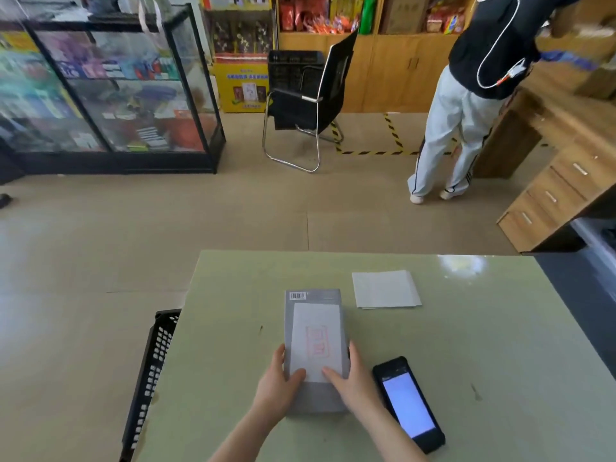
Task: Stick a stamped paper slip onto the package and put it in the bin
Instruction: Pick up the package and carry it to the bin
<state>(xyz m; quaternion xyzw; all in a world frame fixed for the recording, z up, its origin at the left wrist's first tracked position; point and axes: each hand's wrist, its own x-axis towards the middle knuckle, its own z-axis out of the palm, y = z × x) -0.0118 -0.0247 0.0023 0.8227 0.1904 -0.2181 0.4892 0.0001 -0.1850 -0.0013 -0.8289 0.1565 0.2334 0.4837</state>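
A grey package with a barcode at its far end lies flat on the pale green table. A white paper slip with a red stamp lies on its top face. My left hand grips the package's left edge, thumb resting on the slip's near corner. My right hand grips the right edge, thumb on the slip too. A black perforated bin stands on the floor beside the table's left edge.
A small stack of white paper slips lies beyond the package to the right. A black handheld device with a lit screen lies by my right wrist. Another person stands at a wooden desk; a black chair stands beyond.
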